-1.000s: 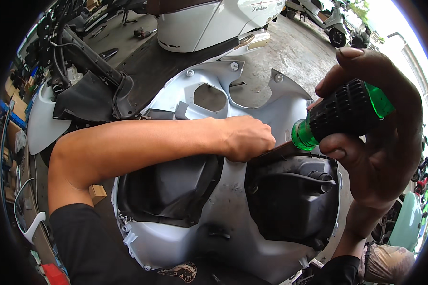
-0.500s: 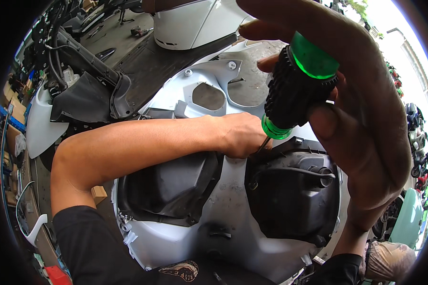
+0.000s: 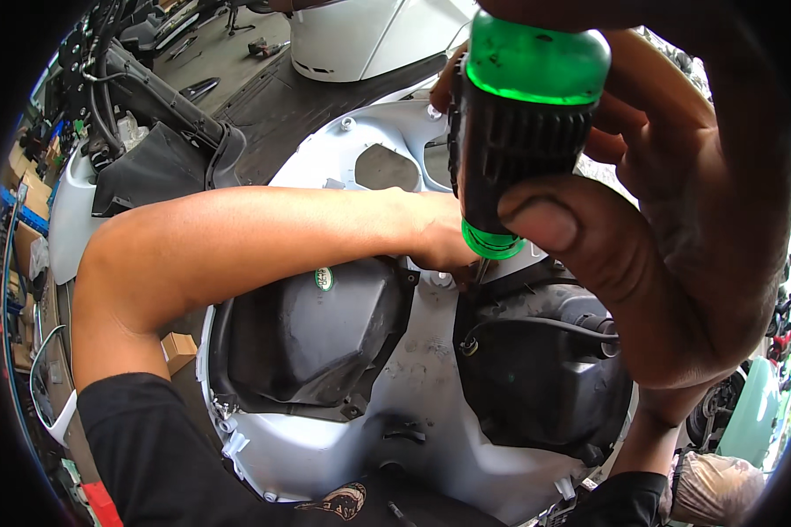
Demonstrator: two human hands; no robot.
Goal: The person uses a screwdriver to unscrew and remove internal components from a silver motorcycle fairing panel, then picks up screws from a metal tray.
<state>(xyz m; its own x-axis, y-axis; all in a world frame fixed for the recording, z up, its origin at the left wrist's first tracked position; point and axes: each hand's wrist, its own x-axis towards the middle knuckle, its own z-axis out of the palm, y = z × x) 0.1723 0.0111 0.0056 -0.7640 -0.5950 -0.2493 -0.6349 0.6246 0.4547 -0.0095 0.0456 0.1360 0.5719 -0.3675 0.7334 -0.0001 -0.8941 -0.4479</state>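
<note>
My right hand (image 3: 642, 220) grips a screwdriver (image 3: 527, 132) with a green-and-black handle, held upright near the camera; its thin shaft points down at a silver-white body panel (image 3: 413, 360). My left hand (image 3: 439, 228) reaches across from the left, fingers curled beside the shaft, partly hidden behind the handle; what they hold is unclear. A left black housing (image 3: 308, 351) and a right black housing (image 3: 536, 378) sit in the panel, below my hands in the picture.
Behind lie a black floorboard (image 3: 264, 114) and a white body part (image 3: 369, 39). A drill (image 3: 264, 48) is on the floor. A small cardboard box (image 3: 178, 350) is at the left, crowded shelving (image 3: 22, 220) at the far left, and a pale green panel (image 3: 751, 413) at the right.
My right hand has swung the screwdriver from tilted at the right to upright over the middle, closer to the camera. My left hand appears slightly higher, its fingers now lower behind the handle.
</note>
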